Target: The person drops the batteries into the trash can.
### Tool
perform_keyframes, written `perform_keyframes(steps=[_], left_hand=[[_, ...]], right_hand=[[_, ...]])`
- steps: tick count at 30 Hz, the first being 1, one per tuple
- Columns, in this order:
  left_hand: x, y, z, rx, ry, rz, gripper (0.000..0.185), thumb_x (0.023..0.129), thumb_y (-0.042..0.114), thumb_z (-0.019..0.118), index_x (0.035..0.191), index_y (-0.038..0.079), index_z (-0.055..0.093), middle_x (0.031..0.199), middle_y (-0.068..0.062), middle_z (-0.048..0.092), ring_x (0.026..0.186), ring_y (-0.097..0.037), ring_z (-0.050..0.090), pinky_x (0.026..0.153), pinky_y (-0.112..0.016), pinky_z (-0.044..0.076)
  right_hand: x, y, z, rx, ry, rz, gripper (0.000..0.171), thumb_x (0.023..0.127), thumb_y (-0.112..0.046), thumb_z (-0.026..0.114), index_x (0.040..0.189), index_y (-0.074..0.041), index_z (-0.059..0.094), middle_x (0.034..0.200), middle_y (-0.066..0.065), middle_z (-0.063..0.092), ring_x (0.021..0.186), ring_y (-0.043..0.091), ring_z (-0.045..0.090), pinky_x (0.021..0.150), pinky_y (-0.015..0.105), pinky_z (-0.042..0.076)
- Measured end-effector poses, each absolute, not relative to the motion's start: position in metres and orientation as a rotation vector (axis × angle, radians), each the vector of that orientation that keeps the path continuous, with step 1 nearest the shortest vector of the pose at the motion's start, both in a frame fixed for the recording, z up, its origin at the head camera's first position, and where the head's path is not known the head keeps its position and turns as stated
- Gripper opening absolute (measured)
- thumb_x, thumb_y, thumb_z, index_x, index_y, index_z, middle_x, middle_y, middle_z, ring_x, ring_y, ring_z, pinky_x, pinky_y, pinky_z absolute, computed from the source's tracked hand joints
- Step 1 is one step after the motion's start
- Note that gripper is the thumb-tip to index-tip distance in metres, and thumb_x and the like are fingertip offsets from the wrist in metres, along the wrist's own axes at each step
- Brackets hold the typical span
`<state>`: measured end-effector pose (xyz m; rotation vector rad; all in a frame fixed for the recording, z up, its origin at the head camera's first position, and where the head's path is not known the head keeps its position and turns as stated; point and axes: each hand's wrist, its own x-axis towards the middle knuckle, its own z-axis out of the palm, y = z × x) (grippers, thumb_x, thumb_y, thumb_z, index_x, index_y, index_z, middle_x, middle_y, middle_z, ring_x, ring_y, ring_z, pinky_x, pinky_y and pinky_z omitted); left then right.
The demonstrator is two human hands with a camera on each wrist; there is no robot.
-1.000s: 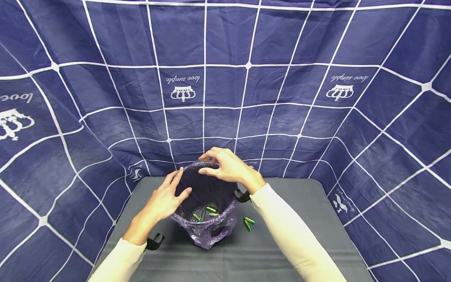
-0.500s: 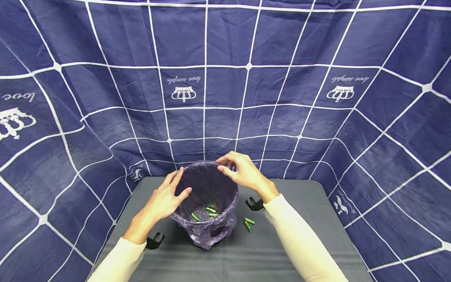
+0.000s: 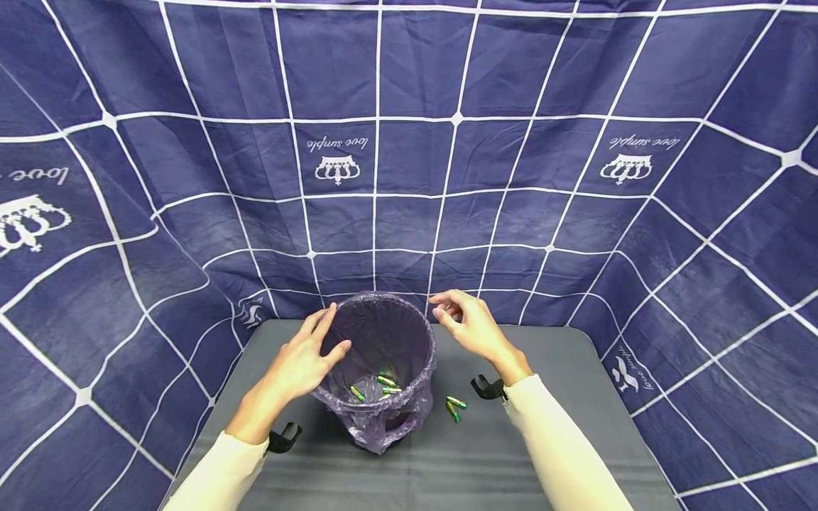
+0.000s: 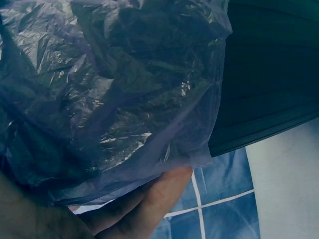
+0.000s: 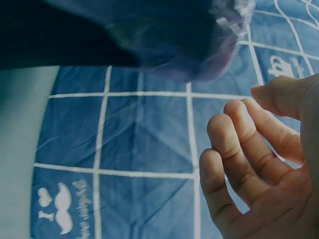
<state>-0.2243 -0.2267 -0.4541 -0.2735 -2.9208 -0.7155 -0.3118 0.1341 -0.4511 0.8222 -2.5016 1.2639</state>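
The left hand [image 3: 300, 365] rests flat against the bin's purple liner [image 3: 383, 333]. The right hand [image 3: 469, 330], loosely curled, holds nothing just beside the rim. Several batteries [image 3: 373, 387] lie inside; two batteries [image 3: 454, 406] below the right hand remain on the tabletop [image 3: 562, 426].

Left hand [image 3: 299, 365]: extended forward from a cream-sleeved left forearm [image 3: 217, 475], palm turned inward, fingers straight and slightly spread, thumb pointing to the right. Right hand [image 3: 471, 328]: raised at the end of a cream-sleeved right forearm [image 3: 562, 461], fingers loosely curled, holding nothing; the right wrist view shows the relaxed fingers [image 5: 234, 149] bent toward the palm. Each wrist carries a black camera mount [image 3: 283, 438].
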Motion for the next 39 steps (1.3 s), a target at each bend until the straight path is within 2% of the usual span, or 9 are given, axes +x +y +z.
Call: perform_keyframes(steps=[6, 11, 17, 25, 30, 35, 39], left_hand=[[-0.226, -0.224, -0.454, -0.277, -2.919, -0.719, 0.088, 0.117, 0.054, 0.062, 0.187, 0.013, 0.027, 0.184, -0.025, 0.039, 0.150, -0.058, 0.065, 0.114, -0.084, 0.051], [-0.225, -0.225, -0.453, -0.280, -2.913, -0.715, 0.088, 0.117, 0.054, 0.064, 0.186, 0.012, 0.028, 0.184, -0.025, 0.040, 0.146, -0.061, 0.067, 0.114, -0.083, 0.053], [-0.225, -0.227, -0.453, -0.297, -2.912, -0.699, 0.088, 0.118, 0.055, 0.063, 0.186, 0.013, 0.028, 0.184, -0.026, 0.040, 0.144, -0.061, 0.068, 0.113, -0.081, 0.054], [-0.225, -0.227, -0.456, -0.302, -2.907, -0.702, 0.088, 0.117, 0.054, 0.063, 0.186, 0.011, 0.028, 0.183, -0.028, 0.041, 0.143, -0.062, 0.068, 0.112, -0.080, 0.055], [-0.224, -0.226, -0.457, -0.300, -2.912, -0.704, 0.088, 0.117, 0.054, 0.063, 0.186, 0.011, 0.028, 0.183, -0.027, 0.041, 0.142, -0.062, 0.068, 0.113, -0.081, 0.054], [-0.225, -0.227, -0.455, -0.298, -2.904, -0.701, 0.087, 0.118, 0.052, 0.063, 0.186, 0.011, 0.028, 0.183, -0.028, 0.041, 0.146, -0.060, 0.066, 0.114, -0.082, 0.053], [-0.225, -0.227, -0.452, -0.293, -2.907, -0.708, 0.087, 0.118, 0.053, 0.062, 0.186, 0.011, 0.028, 0.183, -0.027, 0.040, 0.150, -0.059, 0.064, 0.115, -0.083, 0.052]], right_hand=[[-0.309, 0.153, -0.482, 0.825, -2.591, 1.225, 0.022, 0.112, -0.006, 0.075, 0.131, -0.012, 0.085, 0.114, 0.007, 0.081, 0.087, 0.006, 0.070, 0.081, 0.025, 0.062], [-0.304, 0.167, -0.514, 0.887, -2.710, 1.163, 0.028, 0.109, 0.000, 0.075, 0.133, -0.010, 0.084, 0.122, 0.011, 0.080, 0.094, 0.007, 0.073, 0.086, 0.025, 0.063], [-0.295, 0.187, -0.551, 0.959, -2.842, 1.210, 0.038, 0.103, 0.008, 0.073, 0.138, -0.005, 0.081, 0.132, 0.020, 0.076, 0.103, 0.016, 0.075, 0.087, 0.024, 0.061], [-0.283, 0.204, -0.591, 1.088, -2.938, 1.217, 0.050, 0.094, 0.015, 0.074, 0.142, 0.000, 0.078, 0.145, 0.018, 0.073, 0.123, 0.039, 0.073, 0.088, 0.027, 0.061], [-0.277, 0.210, -0.609, 1.194, -2.979, 1.234, 0.062, 0.089, 0.021, 0.069, 0.146, -0.004, 0.079, 0.157, 0.022, 0.069, 0.140, 0.039, 0.068, 0.090, 0.032, 0.062], [-0.277, 0.213, -0.618, 1.203, -3.019, 1.278, 0.067, 0.086, 0.021, 0.069, 0.147, -0.006, 0.079, 0.163, 0.020, 0.067, 0.148, 0.044, 0.064, 0.098, 0.042, 0.064], [-0.280, 0.215, -0.623, 1.198, -3.037, 1.309, 0.067, 0.086, 0.019, 0.071, 0.148, -0.005, 0.079, 0.165, 0.019, 0.067, 0.149, 0.046, 0.064, 0.100, 0.040, 0.063]])
